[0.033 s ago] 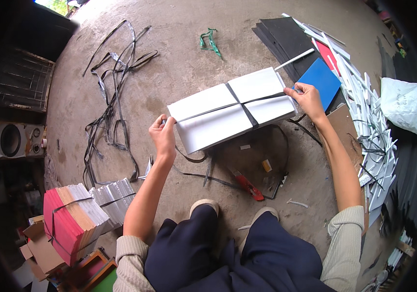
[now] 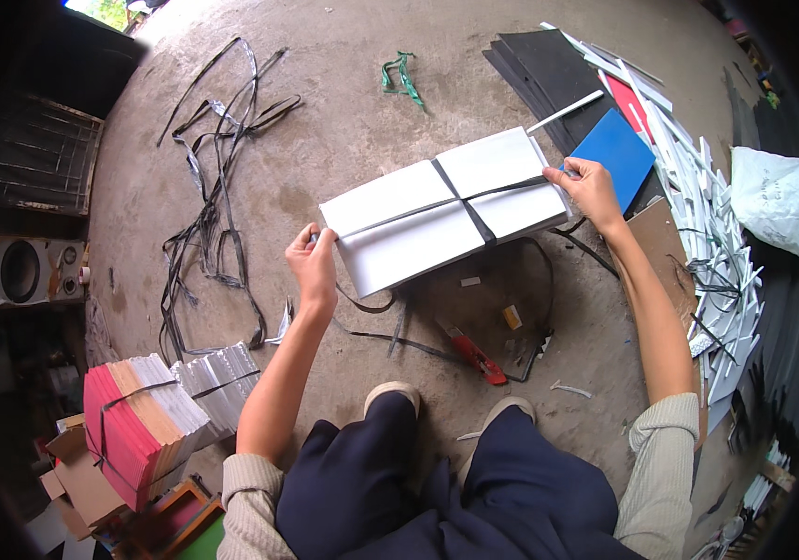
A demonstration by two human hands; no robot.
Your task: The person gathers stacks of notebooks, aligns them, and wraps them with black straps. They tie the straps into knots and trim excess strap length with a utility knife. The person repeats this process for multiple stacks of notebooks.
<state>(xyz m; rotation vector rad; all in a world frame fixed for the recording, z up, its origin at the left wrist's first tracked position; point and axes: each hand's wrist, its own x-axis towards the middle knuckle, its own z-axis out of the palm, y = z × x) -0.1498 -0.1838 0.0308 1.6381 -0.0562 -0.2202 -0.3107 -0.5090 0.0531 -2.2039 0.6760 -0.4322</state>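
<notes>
Nearest the body, down and to the left of the left fingers, sits a strapped red-and-white bundle (image 2: 143,411). A red cutter (image 2: 481,361) lies on the floor (image 2: 353,364), between the two sets of fingers and nearer the feet. The left hand (image 2: 311,269) and right hand (image 2: 594,191) both pinch a black strap (image 2: 477,220) crossed around a white stack (image 2: 399,250), which spans between their fingers. A blue sheet (image 2: 616,161) is just beyond the right fingers, white strips (image 2: 731,313) farther right. Loose straps (image 2: 203,227) lie left of the left fingers; well beyond both is green string (image 2: 411,91).
</notes>
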